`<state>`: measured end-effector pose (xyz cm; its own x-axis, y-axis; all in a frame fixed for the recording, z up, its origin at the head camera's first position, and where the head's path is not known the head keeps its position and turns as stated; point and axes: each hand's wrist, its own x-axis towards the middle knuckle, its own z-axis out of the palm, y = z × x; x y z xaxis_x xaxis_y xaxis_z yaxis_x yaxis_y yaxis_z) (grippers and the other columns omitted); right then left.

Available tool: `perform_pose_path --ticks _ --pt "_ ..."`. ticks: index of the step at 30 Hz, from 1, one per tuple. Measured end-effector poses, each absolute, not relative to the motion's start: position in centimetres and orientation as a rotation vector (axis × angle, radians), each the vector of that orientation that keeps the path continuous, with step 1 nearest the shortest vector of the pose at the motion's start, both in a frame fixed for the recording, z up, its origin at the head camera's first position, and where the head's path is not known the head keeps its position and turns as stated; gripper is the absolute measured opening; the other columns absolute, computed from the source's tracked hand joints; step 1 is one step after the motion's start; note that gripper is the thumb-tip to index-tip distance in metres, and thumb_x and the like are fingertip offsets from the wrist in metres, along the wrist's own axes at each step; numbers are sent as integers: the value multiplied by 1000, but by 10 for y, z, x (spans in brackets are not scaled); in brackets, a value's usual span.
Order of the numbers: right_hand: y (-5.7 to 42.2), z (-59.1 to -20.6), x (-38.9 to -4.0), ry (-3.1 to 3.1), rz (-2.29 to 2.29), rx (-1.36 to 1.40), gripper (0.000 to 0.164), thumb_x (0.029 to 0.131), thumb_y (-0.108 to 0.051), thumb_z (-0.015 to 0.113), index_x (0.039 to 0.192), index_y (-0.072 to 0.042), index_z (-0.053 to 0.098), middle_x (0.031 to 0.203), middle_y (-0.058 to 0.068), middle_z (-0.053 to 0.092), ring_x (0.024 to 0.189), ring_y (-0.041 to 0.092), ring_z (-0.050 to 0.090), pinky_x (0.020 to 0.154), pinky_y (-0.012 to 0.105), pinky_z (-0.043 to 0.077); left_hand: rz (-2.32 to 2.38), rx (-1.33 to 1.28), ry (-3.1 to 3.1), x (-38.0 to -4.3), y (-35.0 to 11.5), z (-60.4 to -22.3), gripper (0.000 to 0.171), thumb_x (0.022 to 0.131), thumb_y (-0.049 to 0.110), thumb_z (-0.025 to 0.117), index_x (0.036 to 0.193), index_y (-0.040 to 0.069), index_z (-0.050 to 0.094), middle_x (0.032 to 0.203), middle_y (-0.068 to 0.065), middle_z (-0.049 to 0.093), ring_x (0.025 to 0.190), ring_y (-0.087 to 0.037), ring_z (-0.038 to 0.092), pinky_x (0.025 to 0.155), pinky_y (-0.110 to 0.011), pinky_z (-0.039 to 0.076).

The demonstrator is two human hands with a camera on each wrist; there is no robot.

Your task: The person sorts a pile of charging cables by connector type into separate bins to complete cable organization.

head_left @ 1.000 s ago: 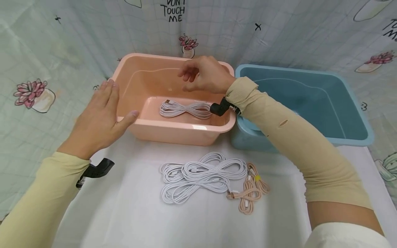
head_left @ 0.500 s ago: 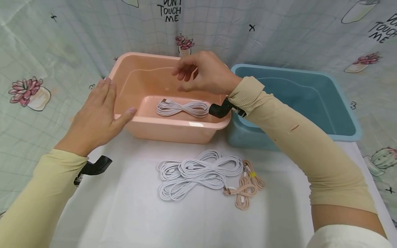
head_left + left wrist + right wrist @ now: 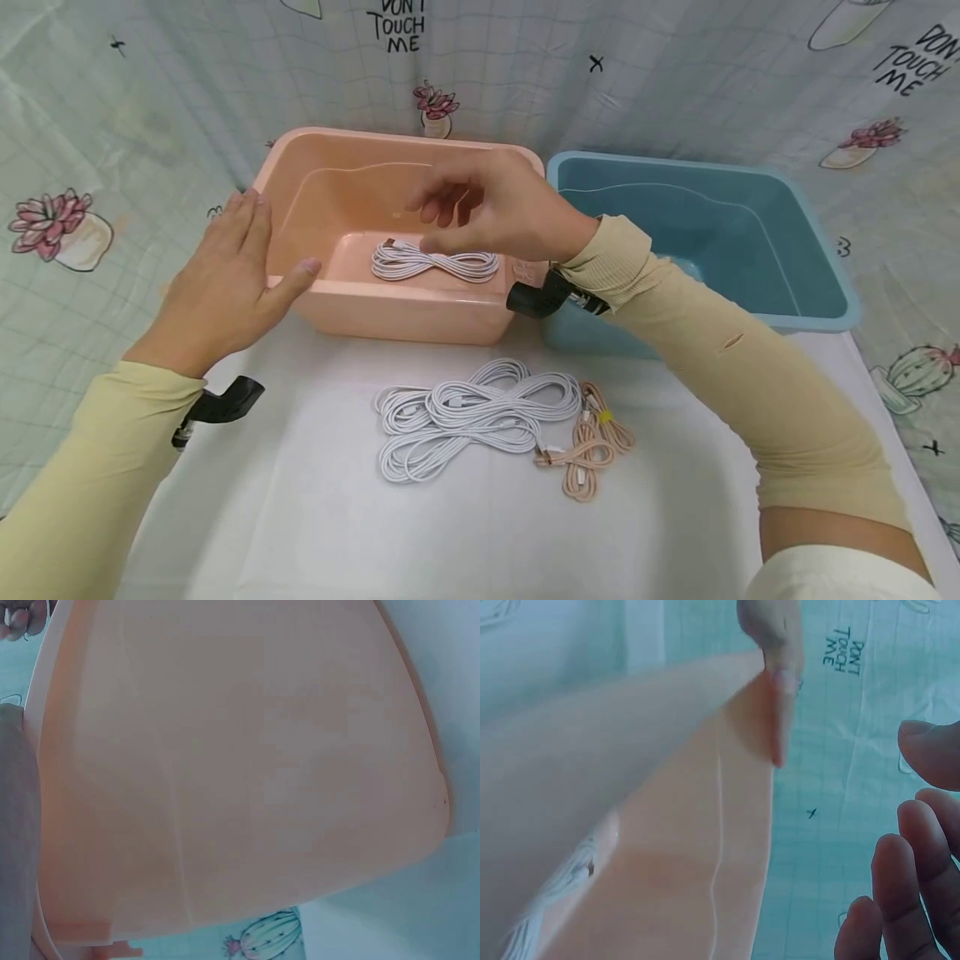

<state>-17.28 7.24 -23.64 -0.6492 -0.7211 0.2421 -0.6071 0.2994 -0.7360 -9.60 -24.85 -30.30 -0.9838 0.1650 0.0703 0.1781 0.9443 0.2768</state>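
Observation:
A bundled white cable [image 3: 435, 262] lies on the floor of the pink bin [image 3: 397, 313]. Above that bin hovers my right hand [image 3: 495, 204], fingers loosely bent with nothing between them; the right wrist view shows its bare fingertips [image 3: 894, 862] apart from the thumb. My left hand [image 3: 225, 279] rests with straight fingers on the left rim of the pink bin. In front of the bins, several coiled white cables [image 3: 480, 417] lie overlapping on the white cloth. Touching them on the right are pinkish-tan cables [image 3: 588, 454], one with a yellow tie.
A blue bin [image 3: 810, 322] stands right beside the pink one, partly covered by my right forearm. Behind both hangs a printed curtain [image 3: 510, 83]. White cloth [image 3: 450, 542] covers the table.
My right hand has come down and toward me over the pink bin. My left hand stays at the rim. The whole head view has shifted slightly; the cables keep their places.

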Motion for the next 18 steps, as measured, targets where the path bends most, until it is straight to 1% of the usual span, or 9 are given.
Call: perform_pose_path --ticks 5,8,12,18 --pt "78 -241 -160 2344 -1351 -1291 29 80 -10 87 108 -6 78 96 7 74 83 16 64 76 25 56 -448 -269 -3052 -97 -249 -304 96 104 64 35 164 -4 2 174 -23 -4 164 -41 -3 133 -60 7" --pt "82 -245 -153 2290 -1404 -1302 30 79 -7 88 107 -4 78 96 8 74 83 16 64 77 27 57 -452 -272 -3054 -97 -249 -303 96 105 64 36 164 -4 2 174 -23 -4 164 -41 -3 133 -59 7" --pt "86 -251 -143 2210 -1484 -1334 28 79 -5 87 105 -2 78 94 8 74 82 16 66 75 29 58 -459 -282 -3054 -97 -248 -302 95 105 62 36 164 -5 3 174 -24 -3 164 -42 -2 133 -58 5" --pt "92 -260 -127 2113 -1511 -1346 26 81 -5 85 106 -2 78 93 8 75 81 16 66 76 31 58 -467 -267 -3049 -95 -247 -301 94 105 61 38 164 -4 4 174 -23 -1 164 -42 -1 132 -61 8"
